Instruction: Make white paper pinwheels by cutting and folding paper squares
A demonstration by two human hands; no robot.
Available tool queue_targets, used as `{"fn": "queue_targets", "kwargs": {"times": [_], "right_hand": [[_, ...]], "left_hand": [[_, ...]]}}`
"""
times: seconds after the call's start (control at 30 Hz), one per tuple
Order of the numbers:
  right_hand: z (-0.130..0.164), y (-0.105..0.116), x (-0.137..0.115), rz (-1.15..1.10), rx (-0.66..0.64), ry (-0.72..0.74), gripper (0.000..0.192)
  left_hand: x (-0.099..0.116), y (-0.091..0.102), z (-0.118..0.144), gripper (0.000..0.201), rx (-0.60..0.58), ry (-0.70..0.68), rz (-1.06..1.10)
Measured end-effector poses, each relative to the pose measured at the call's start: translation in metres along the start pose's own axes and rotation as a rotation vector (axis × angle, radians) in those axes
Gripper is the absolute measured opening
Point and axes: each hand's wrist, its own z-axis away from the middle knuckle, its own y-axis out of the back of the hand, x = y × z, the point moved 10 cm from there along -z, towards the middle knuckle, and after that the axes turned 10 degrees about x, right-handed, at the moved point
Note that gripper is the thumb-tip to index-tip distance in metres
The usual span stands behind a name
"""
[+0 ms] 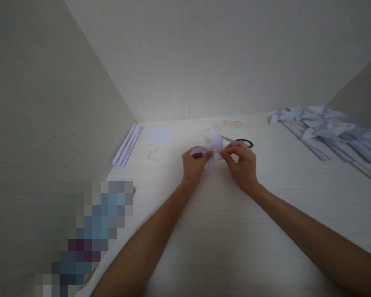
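Note:
Between my two hands, above the middle of the table, is a white paper pinwheel (217, 142) with curved blades. My left hand (194, 165) pinches it near its centre, thumb on top, with one blade curling over the fingers. At its right side, my right hand (243, 165) holds a blade edge between thumb and fingertips. Just behind my right hand lies a pair of scissors (245, 142) with black handles, partly hidden by the hand and the paper.
Several finished paper pinwheels (324, 130) on rolled paper sticks lie at the right. Rolled paper sticks (127, 145) rest by the left wall. A square paper sheet (160, 135) and thin toothpick-like sticks (153, 155) lie nearby, with small brown bits (232, 123) at the back.

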Motion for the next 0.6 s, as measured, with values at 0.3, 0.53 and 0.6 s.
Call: {"fn": "queue_targets", "kwargs": {"times": [0.3,0.53,0.6], "right_hand": [[-0.0001,-0.002,-0.0013,0.01,-0.019,0.017,0.01],[-0.0001,-0.0006,0.0018,0.035,0.003,0.004,0.006],[0.0002,0.0003,0.004,0.032,0.014,-0.008,0.004]], "left_hand": [[-0.0004,0.0014,0.0007,0.016,0.004,0.013,-0.016],[0.0007,0.0011,0.0012,0.015,0.003,0.013,0.012],[-0.0003,0.0005,0.001,0.016,-0.003,0.02,0.029]]}}
